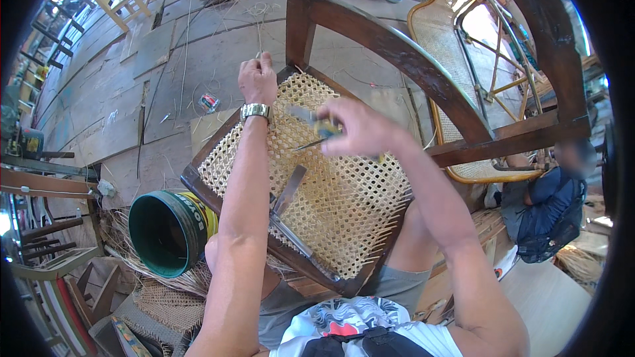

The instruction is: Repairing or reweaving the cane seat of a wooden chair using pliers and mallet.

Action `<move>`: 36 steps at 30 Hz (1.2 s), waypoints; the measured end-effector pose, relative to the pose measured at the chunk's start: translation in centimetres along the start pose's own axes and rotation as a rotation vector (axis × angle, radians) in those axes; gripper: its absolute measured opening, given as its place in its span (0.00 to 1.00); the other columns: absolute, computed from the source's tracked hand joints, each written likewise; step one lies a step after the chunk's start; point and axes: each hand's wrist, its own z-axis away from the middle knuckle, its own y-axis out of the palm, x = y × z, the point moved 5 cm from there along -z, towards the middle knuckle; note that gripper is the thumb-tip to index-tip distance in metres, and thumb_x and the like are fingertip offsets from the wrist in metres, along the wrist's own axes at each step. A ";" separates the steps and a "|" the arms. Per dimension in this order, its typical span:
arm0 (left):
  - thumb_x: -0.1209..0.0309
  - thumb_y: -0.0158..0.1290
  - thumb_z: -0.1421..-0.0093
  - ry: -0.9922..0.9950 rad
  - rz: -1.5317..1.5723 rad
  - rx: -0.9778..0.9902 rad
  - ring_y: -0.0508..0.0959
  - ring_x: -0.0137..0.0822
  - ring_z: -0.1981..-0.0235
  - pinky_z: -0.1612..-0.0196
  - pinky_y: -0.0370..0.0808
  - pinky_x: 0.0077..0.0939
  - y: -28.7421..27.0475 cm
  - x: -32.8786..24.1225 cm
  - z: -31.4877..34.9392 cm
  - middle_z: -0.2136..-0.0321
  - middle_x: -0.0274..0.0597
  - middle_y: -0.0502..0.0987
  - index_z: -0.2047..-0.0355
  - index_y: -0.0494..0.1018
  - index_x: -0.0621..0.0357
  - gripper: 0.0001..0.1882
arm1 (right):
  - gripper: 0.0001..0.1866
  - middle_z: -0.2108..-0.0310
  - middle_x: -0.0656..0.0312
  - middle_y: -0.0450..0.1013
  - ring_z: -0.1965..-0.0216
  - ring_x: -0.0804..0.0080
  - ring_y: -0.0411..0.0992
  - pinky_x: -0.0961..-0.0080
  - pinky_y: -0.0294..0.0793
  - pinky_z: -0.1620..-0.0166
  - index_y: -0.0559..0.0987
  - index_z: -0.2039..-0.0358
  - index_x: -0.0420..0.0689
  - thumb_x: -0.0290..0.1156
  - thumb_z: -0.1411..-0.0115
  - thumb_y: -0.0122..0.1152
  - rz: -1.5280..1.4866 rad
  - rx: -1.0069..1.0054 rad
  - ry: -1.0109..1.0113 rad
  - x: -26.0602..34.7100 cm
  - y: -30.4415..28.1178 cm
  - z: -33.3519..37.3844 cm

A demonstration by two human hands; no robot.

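Across my lap rests a dark wooden chair with a woven cane seat [357,185]. At the seat's far left corner my left hand [256,80] is closed around a thin cane strand [258,33], which runs up beyond the fist. My right hand [360,127], blurred, hovers above the weave, closed on a pointed tool with a yellow-and-blue handle [326,128]. A thin dark spike and a broader grey blade point left from that hand; whether they are one tool or two I cannot tell. A hammer [294,233] lies on the seat's near left part.
The dark chair frame [397,49] rises at the far right. Left of the seat lies a green bucket [139,235] on its side among loose cane. A rattan chair [440,102] stands behind, with another person [546,205] at right. A small can [209,102] is on the plank floor.
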 end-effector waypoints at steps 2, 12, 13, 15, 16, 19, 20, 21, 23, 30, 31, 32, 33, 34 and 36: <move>0.53 0.55 0.34 0.105 0.183 0.208 0.81 0.47 0.52 0.51 0.76 0.38 0.9 -1.0 0.8 0.56 0.47 0.81 0.62 0.83 0.57 0.19 | 0.30 0.54 0.52 0.72 0.51 0.57 0.74 0.59 0.74 0.47 0.75 0.49 0.45 0.43 0.49 0.75 0.156 -0.016 -0.051 2.3 2.4 4.0; 0.45 0.63 0.49 0.030 -0.107 0.433 0.83 0.39 0.51 0.45 0.75 0.32 2.7 -2.3 1.0 0.55 0.35 0.85 0.56 0.85 0.44 0.25 | 0.33 0.46 0.46 0.71 0.39 0.48 0.66 0.57 0.66 0.34 0.75 0.42 0.39 0.45 0.42 0.70 0.213 -0.569 -0.211 -3.6 -1.6 -3.4; 0.47 0.64 0.49 0.050 -0.067 0.414 0.83 0.38 0.52 0.46 0.75 0.32 3.3 -1.9 0.7 0.57 0.35 0.85 0.57 0.86 0.44 0.24 | 0.29 0.48 0.47 0.73 0.41 0.48 0.68 0.58 0.68 0.36 0.77 0.44 0.40 0.43 0.42 0.70 0.208 -0.629 -0.168 -5.2 -1.7 -5.1; 0.47 0.62 0.49 0.011 -0.099 0.430 0.82 0.40 0.50 0.45 0.75 0.33 3.4 -2.2 0.7 0.53 0.34 0.84 0.57 0.86 0.42 0.22 | 0.26 0.50 0.49 0.75 0.44 0.49 0.70 0.58 0.70 0.39 0.79 0.46 0.42 0.41 0.42 0.70 0.191 -0.677 -0.118 -6.8 -1.7 -7.2; 0.48 0.60 0.49 -0.027 -0.123 0.441 0.81 0.41 0.49 0.44 0.74 0.34 3.4 -2.4 0.9 0.50 0.33 0.82 0.58 0.86 0.39 0.21 | 0.22 0.53 0.51 0.76 0.46 0.50 0.72 0.59 0.71 0.41 0.81 0.50 0.43 0.39 0.42 0.70 0.144 -0.654 -0.097 -7.3 -1.7 -8.0; 0.49 0.61 0.50 -0.031 -0.040 0.481 0.81 0.41 0.50 0.44 0.74 0.32 3.9 -1.6 0.5 0.50 0.35 0.82 0.59 0.85 0.43 0.21 | 0.14 0.58 0.54 0.78 0.51 0.52 0.74 0.60 0.73 0.45 0.85 0.58 0.44 0.35 0.43 0.69 0.131 -0.712 -0.103 -7.9 -0.2 -9.5; 0.49 0.61 0.50 -0.033 -0.045 0.479 0.81 0.41 0.50 0.44 0.74 0.32 4.0 -0.8 0.1 0.50 0.35 0.82 0.59 0.85 0.43 0.21 | 0.10 0.60 0.56 0.79 0.54 0.53 0.74 0.61 0.74 0.47 0.87 0.61 0.45 0.33 0.43 0.69 0.165 -0.789 -0.130 -7.5 0.3 -9.6; 0.50 0.61 0.50 0.006 0.024 0.492 0.82 0.40 0.50 0.45 0.74 0.32 4.2 -0.2 -0.3 0.51 0.36 0.82 0.59 0.85 0.46 0.21 | 0.10 0.60 0.56 0.79 0.54 0.53 0.74 0.61 0.74 0.47 0.87 0.61 0.45 0.33 0.43 0.69 0.161 -0.788 -0.132 -7.3 0.7 -10.0; 0.51 0.62 0.49 0.045 0.092 0.507 0.82 0.39 0.51 0.45 0.75 0.31 4.5 0.5 -0.7 0.51 0.36 0.82 0.60 0.85 0.49 0.21 | 0.09 0.59 0.60 0.79 0.54 0.57 0.75 0.61 0.75 0.49 0.88 0.63 0.49 0.34 0.44 0.69 0.209 -0.855 -0.058 -7.3 1.1 -10.2; 0.56 0.63 0.46 0.105 0.332 0.635 0.79 0.40 0.49 0.43 0.73 0.31 4.6 -0.1 -0.2 0.49 0.45 0.78 0.61 0.85 0.58 0.20 | 0.06 0.63 0.65 0.80 0.58 0.58 0.76 0.61 0.76 0.54 0.88 0.66 0.52 0.35 0.43 0.67 0.194 -0.954 0.080 -6.6 2.0 -10.3; 0.57 0.63 0.46 0.161 0.320 0.648 0.79 0.41 0.48 0.43 0.73 0.31 4.6 -0.2 -0.1 0.48 0.46 0.77 0.61 0.85 0.59 0.19 | 0.06 0.63 0.65 0.81 0.58 0.58 0.76 0.61 0.77 0.54 0.88 0.65 0.53 0.35 0.42 0.67 0.164 -0.972 0.077 -6.4 2.1 -10.1; 0.57 0.63 0.46 0.160 0.315 0.643 0.79 0.41 0.48 0.43 0.73 0.31 4.7 0.3 -0.5 0.48 0.46 0.77 0.61 0.85 0.59 0.19 | 0.06 0.64 0.65 0.81 0.59 0.58 0.76 0.60 0.77 0.55 0.88 0.65 0.54 0.35 0.42 0.66 0.129 -0.990 0.069 -5.9 2.2 -10.2; 0.57 0.63 0.46 0.161 0.344 0.651 0.79 0.41 0.48 0.43 0.73 0.31 5.0 0.7 -0.8 0.47 0.46 0.76 0.61 0.85 0.59 0.20 | 0.06 0.64 0.65 0.81 0.59 0.58 0.76 0.60 0.77 0.55 0.88 0.65 0.54 0.35 0.42 0.66 0.123 -0.989 0.063 -5.8 2.2 -10.4; 0.57 0.64 0.46 0.162 0.373 0.659 0.78 0.42 0.47 0.43 0.73 0.32 5.1 1.2 -1.2 0.46 0.45 0.76 0.61 0.85 0.60 0.20 | 0.06 0.63 0.65 0.80 0.58 0.58 0.76 0.59 0.77 0.55 0.88 0.65 0.55 0.35 0.42 0.67 0.141 -0.955 0.051 -5.9 2.1 -10.7; 0.59 0.63 0.43 0.150 0.328 0.654 0.79 0.37 0.49 0.44 0.73 0.29 5.2 1.0 -1.0 0.49 0.45 0.78 0.56 0.81 0.64 0.21 | 0.06 0.61 0.65 0.79 0.57 0.58 0.76 0.59 0.76 0.55 0.87 0.65 0.56 0.35 0.42 0.67 0.168 -0.918 0.050 -6.5 2.1 -10.8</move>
